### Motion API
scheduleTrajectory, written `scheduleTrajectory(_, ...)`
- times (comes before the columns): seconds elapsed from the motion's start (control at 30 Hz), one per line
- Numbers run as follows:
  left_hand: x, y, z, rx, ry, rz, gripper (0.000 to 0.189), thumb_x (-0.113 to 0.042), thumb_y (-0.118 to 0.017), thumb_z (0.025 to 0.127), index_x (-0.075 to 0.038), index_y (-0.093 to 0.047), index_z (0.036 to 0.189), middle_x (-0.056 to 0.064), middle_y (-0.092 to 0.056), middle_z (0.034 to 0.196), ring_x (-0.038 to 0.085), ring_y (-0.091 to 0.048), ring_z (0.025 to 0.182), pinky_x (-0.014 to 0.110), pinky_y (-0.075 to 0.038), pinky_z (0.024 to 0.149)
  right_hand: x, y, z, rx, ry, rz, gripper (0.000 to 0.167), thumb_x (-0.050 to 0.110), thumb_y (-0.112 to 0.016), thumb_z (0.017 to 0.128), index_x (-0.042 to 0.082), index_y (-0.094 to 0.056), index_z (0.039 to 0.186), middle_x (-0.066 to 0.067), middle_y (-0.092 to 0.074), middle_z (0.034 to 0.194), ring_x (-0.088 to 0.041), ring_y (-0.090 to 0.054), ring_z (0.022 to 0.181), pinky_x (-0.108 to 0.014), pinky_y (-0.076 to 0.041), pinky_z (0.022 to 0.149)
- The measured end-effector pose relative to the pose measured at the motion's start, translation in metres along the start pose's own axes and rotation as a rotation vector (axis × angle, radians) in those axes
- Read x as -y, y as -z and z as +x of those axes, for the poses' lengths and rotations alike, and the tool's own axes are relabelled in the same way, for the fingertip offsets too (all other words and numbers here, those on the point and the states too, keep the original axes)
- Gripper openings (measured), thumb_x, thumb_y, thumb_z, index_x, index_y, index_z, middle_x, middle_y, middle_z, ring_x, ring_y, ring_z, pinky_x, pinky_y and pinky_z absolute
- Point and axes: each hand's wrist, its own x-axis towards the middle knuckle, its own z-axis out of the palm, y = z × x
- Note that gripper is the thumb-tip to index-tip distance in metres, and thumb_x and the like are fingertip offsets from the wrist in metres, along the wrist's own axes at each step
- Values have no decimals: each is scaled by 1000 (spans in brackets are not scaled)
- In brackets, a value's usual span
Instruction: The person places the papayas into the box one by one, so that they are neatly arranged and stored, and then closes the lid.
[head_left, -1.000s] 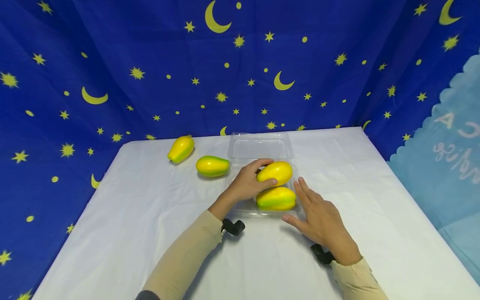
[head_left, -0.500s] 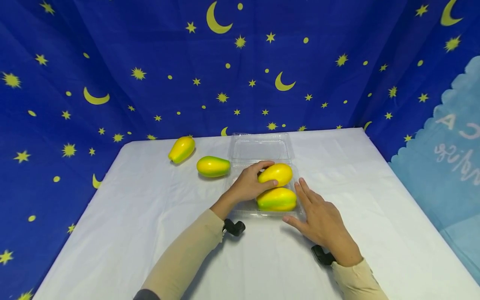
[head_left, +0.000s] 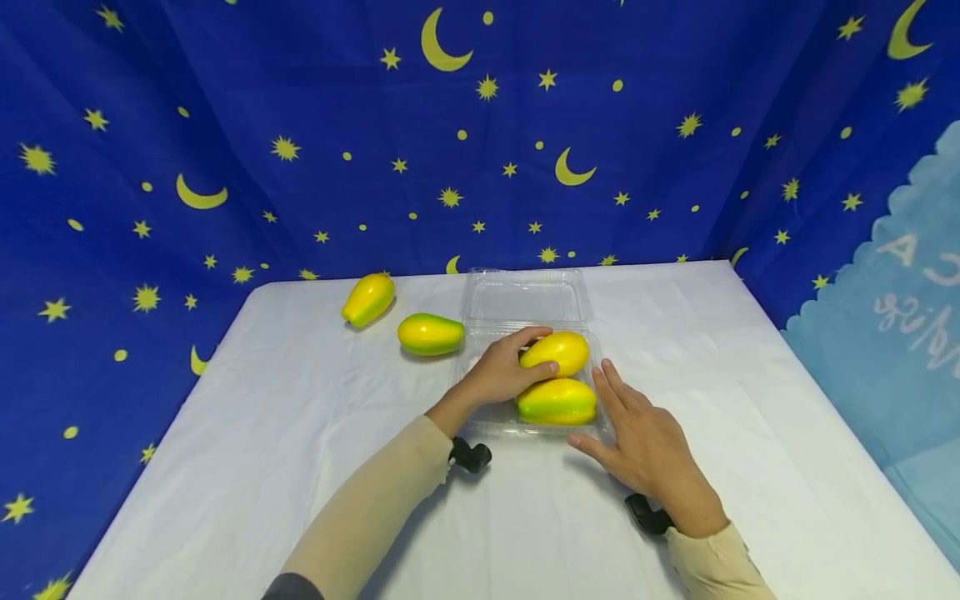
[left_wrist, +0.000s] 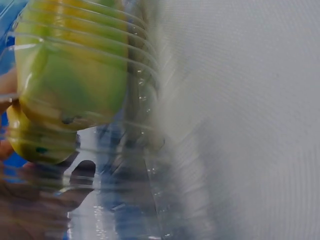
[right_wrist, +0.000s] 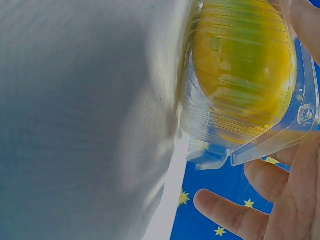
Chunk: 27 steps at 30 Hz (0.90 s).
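Note:
A clear plastic clamshell box lies unfolded on the table, its lid tipped back toward the curtain. Two yellow-green papayas sit side by side in its base. My left hand grips the farther papaya, thumb over the near side and fingers around the far side. The nearer papaya lies just below that thumb; through the ribbed wall it shows large in the right wrist view. My right hand has its fingers straight at the box's right side, thumb spread toward the front corner, holding nothing.
Two more papayas lie left of the box: one close to its left wall, the other near the table's back edge. A white cloth covers the table. Behind it hangs a blue curtain with stars and moons.
The head view has shifted slightly, so everything sits a little lower and further right. Both hands keep their places at the box and the papayas.

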Motion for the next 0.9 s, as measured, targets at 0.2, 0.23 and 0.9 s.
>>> scheduleTrajectory(0.2, 2, -1, 1, 33, 16, 2, 66, -53, -64, 94, -32, -42, 153, -2, -50, 152, 23, -52, 136, 49, -42, 112, 0, 0, 0, 1, -2, -2, 100, 74, -53, 89, 8, -26, 159, -11, -24, 166, -38, -53, 133, -55, -55, 85)
scheduleTrajectory(0.23, 2, -1, 2, 37, 14, 4, 66, -53, -63, 94, -31, -42, 153, -2, -50, 152, 23, -51, 136, 49, -42, 112, 1, 1, 0, 3, -4, -2, 100, 75, -52, 89, 8, -26, 159, -11, -24, 166, -38, -53, 133, -55, -55, 85)
scheduleTrajectory(0.9, 4, 0, 3, 87, 54, -39, 63, -47, -66, 95, -32, -43, 152, 1, -52, 150, 23, -53, 134, 48, -41, 114, 1, 0, 0, 6, -9, -9, 100, 75, -52, 89, 8, -25, 159, -12, -25, 166, -39, -53, 133, -55, -56, 84)
